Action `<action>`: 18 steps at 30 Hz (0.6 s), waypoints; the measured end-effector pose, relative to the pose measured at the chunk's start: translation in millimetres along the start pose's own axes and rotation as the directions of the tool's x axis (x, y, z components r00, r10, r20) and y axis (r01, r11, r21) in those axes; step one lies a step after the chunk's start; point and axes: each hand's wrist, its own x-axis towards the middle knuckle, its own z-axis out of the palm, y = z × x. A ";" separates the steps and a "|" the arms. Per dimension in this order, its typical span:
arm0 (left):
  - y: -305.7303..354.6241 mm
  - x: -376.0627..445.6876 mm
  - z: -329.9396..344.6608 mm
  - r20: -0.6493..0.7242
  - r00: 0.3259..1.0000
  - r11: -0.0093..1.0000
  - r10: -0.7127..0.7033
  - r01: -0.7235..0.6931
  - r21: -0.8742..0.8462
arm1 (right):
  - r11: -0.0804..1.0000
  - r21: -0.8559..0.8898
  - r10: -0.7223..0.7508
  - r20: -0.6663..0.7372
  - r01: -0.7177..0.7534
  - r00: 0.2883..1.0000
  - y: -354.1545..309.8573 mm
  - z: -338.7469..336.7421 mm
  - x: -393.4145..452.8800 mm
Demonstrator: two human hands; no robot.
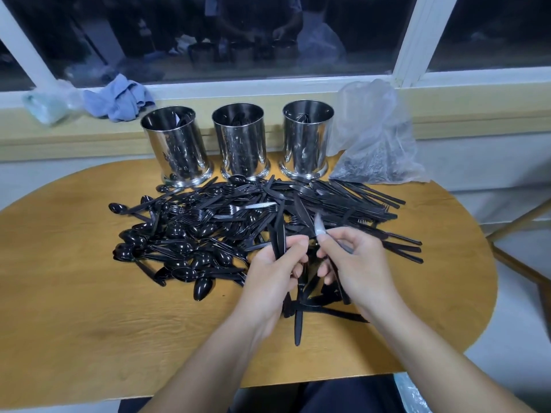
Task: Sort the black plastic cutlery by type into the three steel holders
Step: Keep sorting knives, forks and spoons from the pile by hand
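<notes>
A big heap of black plastic cutlery point(226, 222) covers the middle of the wooden table point(89, 323): spoons to the left, forks in the middle, knives to the right. Three steel holders stand in a row behind it: left holder point(176, 144), middle holder point(240, 141), right holder point(306, 138), each with a few black pieces inside. My left hand point(274, 269) grips a bundle of black knives point(278, 234) upright. My right hand point(354, 260) pinches another black knife point(320, 226), its blade pointing up beside the bundle.
A clear plastic bag point(375, 138) with more black cutlery lies at the back right. A blue cloth point(119, 98) and a pale green bundle point(47, 104) sit on the window ledge. A wooden chair frame point(518, 251) stands to the right of the table.
</notes>
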 end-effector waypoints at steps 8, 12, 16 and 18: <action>7.5 6.2 -2.8 0.006 1.000 1.000 -0.014 0.014 0.008 | 0.984 -0.164 -0.050 0.132 0.072 0.990 7.0 24.4 -16.6; 8.1 8.1 -5.3 0.010 1.000 0.999 -0.029 0.030 -0.025 | 0.990 -0.129 -0.029 0.158 0.050 0.987 11.1 23.4 -16.1; 12.6 7.7 -7.3 0.007 0.999 0.999 -0.032 0.032 0.001 | 0.988 -0.124 -0.062 0.197 0.088 0.978 5.4 18.5 -19.5; 14.0 12.1 -10.8 -0.021 1.000 0.998 -0.023 0.024 0.050 | 0.973 -0.186 -0.109 0.166 0.140 0.980 6.9 9.8 -19.3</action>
